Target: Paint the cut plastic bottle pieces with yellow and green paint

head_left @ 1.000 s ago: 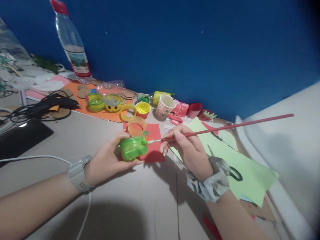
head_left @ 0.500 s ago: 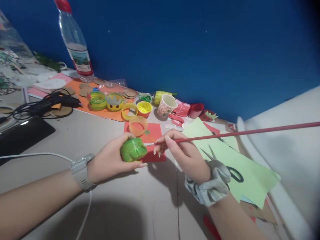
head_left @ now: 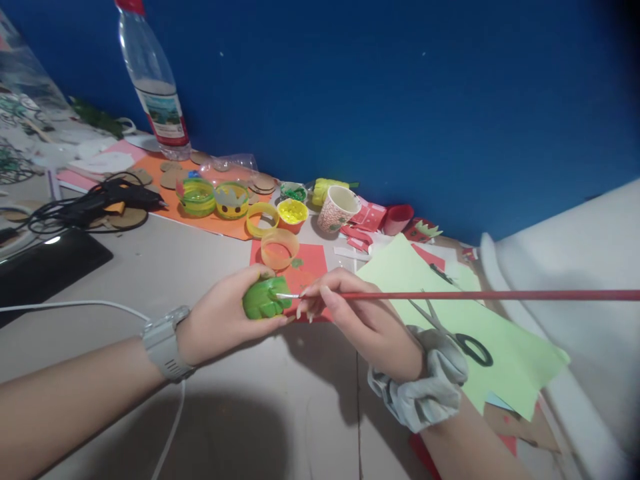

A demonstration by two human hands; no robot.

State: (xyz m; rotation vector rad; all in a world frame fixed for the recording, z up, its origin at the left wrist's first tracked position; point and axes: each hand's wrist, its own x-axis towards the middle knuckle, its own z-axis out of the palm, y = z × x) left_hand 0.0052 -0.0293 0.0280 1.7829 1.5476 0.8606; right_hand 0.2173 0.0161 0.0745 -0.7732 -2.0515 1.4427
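Note:
My left hand [head_left: 225, 319] is closed around a small green-painted plastic piece [head_left: 263, 298], held just above the table. My right hand [head_left: 350, 313] pinches a long red paintbrush [head_left: 480, 295], and the brush tip touches the green piece's right side. The brush handle runs level out to the right edge of the view. A red paper sheet [head_left: 313, 263] lies under and behind both hands. A small pot of yellow paint [head_left: 293, 214] and a pot of green paint [head_left: 292, 193] stand farther back.
Scissors [head_left: 450, 333] lie on light green paper [head_left: 500, 353] to the right. At the back stand a water bottle [head_left: 156, 87], a paper cup [head_left: 337, 208], plastic rings [head_left: 279, 249], painted ring pieces on orange paper [head_left: 215, 225], a glue gun [head_left: 115, 197] and a white cable [head_left: 75, 307].
The brush handle has dropped from slanting upward to level. My left hand turned the green piece slightly. Both hands shifted a little left and down in the view.

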